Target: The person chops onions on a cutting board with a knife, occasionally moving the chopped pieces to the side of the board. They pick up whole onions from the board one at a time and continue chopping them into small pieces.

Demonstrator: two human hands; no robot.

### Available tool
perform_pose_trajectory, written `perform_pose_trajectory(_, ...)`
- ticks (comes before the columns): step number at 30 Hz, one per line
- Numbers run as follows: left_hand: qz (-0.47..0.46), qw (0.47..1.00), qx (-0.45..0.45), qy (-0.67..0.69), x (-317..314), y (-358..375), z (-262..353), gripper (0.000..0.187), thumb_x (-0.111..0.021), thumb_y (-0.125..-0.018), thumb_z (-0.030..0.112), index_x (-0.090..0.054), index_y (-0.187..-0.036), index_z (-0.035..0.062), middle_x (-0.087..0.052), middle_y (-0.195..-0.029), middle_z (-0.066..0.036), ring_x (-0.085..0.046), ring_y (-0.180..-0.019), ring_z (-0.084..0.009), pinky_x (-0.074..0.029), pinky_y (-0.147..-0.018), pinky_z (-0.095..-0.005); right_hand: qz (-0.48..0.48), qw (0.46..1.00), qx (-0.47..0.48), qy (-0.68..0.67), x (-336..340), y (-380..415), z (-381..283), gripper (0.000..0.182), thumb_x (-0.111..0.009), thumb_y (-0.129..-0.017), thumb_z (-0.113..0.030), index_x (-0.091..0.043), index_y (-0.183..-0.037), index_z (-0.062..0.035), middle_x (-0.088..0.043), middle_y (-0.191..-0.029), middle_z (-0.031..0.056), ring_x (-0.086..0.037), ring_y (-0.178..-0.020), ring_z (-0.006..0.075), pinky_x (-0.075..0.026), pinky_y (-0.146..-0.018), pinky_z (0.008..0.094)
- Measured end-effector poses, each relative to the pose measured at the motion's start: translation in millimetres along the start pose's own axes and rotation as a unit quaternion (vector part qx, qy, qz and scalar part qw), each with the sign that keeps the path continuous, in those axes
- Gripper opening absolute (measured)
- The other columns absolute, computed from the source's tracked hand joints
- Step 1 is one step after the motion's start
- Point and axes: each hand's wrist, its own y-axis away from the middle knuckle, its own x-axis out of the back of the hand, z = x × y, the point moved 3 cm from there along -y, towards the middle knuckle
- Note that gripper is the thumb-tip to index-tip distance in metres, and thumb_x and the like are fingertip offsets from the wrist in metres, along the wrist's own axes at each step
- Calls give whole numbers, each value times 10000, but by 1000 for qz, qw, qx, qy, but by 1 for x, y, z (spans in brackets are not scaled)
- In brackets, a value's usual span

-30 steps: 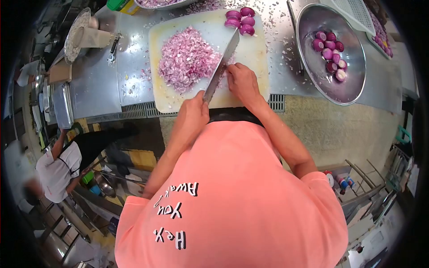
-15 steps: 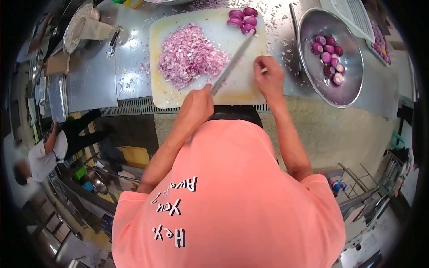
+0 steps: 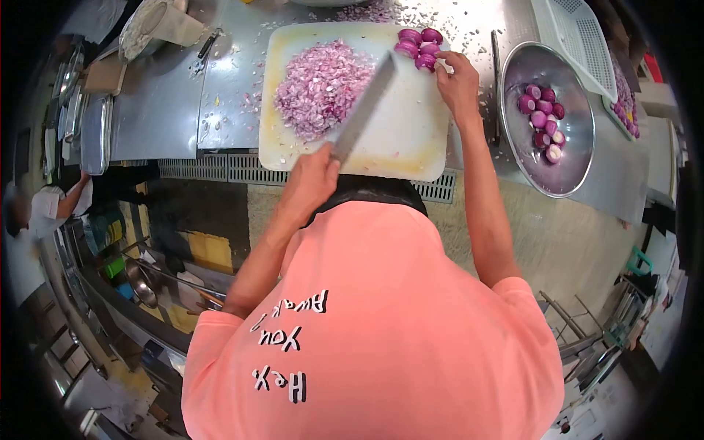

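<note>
My left hand [image 3: 313, 176] is closed around the handle of a large knife [image 3: 364, 110], whose blade slants up and right over the white cutting board [image 3: 411, 139]. Left of the blade lies a heap of chopped red onion [image 3: 319, 84]. Several peeled purple onion pieces [image 3: 408, 48] sit at the board's upper right corner. Beside them is my right hand [image 3: 460, 82], thumb and forefinger a little apart at the edge of the nearest pieces. Whether the fingertips touch them I cannot tell.
A steel bowl [image 3: 583, 139] with several purple onions stands at the right, below a white plastic basket [image 3: 579, 44]. Upper left are a clear container [image 3: 180, 28] and a dark-handled tool [image 3: 208, 45]. Onion bits litter the steel table [image 3: 165, 110]. Another person [image 3: 48, 209] is at the far left.
My right hand has moved up to the onion pieces, its fingers slightly more apart. The knife has swung left with its blade turned flatter. The whole view has shifted slightly.
</note>
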Motion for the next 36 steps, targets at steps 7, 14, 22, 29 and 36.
perform_pose_trajectory(7,-34,994,40,98,4,6,-60,189,-668,-834,117,-604,-937,-28,-644,-729,-191,-635,-655,-291,-475,-613,-386,-80,993,-52,-69,-21,12,1,187,-700,-780,-55,-705,-967,-47,-663,-935,152,-657,-853,321,-525,-771,381)
perform_pose_trajectory(14,68,997,3,-26,26,10,-1,191,-596,-880,78,-547,-1037,-18,-628,-721,-262,-612,-735,-476,-468,-652,-516,-210,972,-29,-98,-27,77,-83,173,-684,-765,-39,-685,-937,-31,-631,-886,148,-632,-813,338,-517,-741,412)
perform_pose_trajectory(22,39,998,-28,-34,1,11,8,197,-561,-915,97,-515,-1059,-29,-606,-789,-310,-601,-802,-492,-437,-669,-543,-206,978,26,6,-30,83,-102,136,-583,-795,-10,-651,-912,-26,-608,-898,145,-588,-868,363,-502,-759,453)
perform_pose_trajectory(29,13,998,-18,-55,2,3,18,175,-556,-919,96,-508,-1027,-32,-591,-756,-309,-579,-774,-507,-430,-644,-534,-188,981,44,14,-33,85,-101,136,-575,-795,-3,-626,-918,-29,-582,-883,149,-575,-842,369,-492,-736,467)
perform_pose_trajectory(36,16,997,-51,-53,-1,-13,17,164,-564,-910,98,-499,-974,-38,-586,-732,-295,-589,-744,-492,-428,-630,-522,-178,983,44,7,-30,86,-101,125,-580,-796,1,-619,-911,-26,-583,-885,142,-578,-845,363,-495,-734,455)
